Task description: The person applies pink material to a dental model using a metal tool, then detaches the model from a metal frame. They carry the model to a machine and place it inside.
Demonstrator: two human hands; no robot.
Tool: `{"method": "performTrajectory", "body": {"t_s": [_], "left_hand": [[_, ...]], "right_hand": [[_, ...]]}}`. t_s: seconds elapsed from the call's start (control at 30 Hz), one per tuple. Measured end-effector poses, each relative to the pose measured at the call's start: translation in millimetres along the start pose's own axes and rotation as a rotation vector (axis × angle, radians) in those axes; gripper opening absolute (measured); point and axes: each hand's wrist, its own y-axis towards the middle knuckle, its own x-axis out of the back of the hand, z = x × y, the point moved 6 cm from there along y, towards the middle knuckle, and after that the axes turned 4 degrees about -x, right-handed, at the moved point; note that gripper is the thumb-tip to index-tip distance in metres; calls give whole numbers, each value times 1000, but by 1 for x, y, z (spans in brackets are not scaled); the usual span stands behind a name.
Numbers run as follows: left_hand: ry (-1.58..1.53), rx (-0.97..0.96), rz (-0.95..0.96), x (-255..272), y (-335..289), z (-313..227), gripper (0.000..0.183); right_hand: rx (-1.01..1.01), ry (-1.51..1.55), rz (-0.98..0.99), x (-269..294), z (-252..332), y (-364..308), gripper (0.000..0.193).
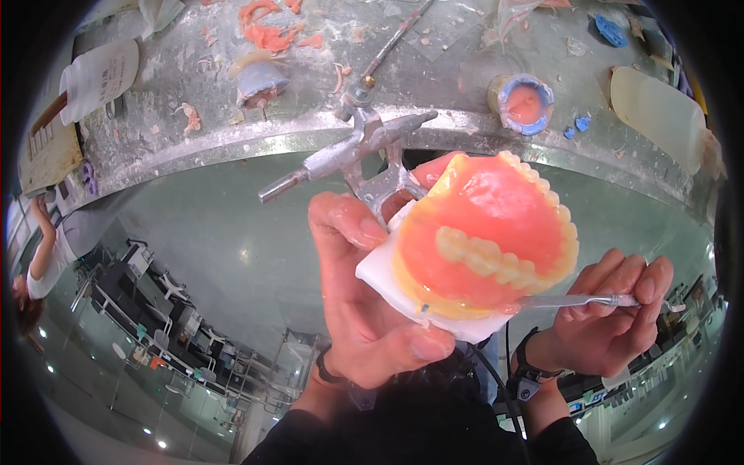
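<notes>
My left hand (353, 302) grips a dental articulator (333, 161) by its white plaster base (381, 271); the thumb presses the plaster's near side and other fingers curl behind it. On the plaster sits a wax denture (422, 267), pink with a yellowish border and a row of cream teeth (484, 257). My right hand (616, 325) pinches a slim metal wax carver (570, 301) between thumb and fingers. Its blade meets the denture's lower right border, where the tip is hard to make out.
Across the top runs a metal bench with pink wax scraps (267, 31). A blue-rimmed cup (525, 105) of pink material, a blue-grey bowl (261, 81) and translucent containers (659, 116) stand on it. Another person (58, 240) is at the far left. A black cable (496, 372) hangs by my right wrist.
</notes>
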Motion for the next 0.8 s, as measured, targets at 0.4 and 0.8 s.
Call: {"method": "performTrajectory", "body": {"t_s": [0.4,0.8], "left_hand": [[42,-36,6,3,-3,-4,65],[59,-41,17,3,-4,-3,65]], "right_hand": [[-84,16,-75,3,-4,2,20],[-87,31,-16,0,-3,-3,20]]}}
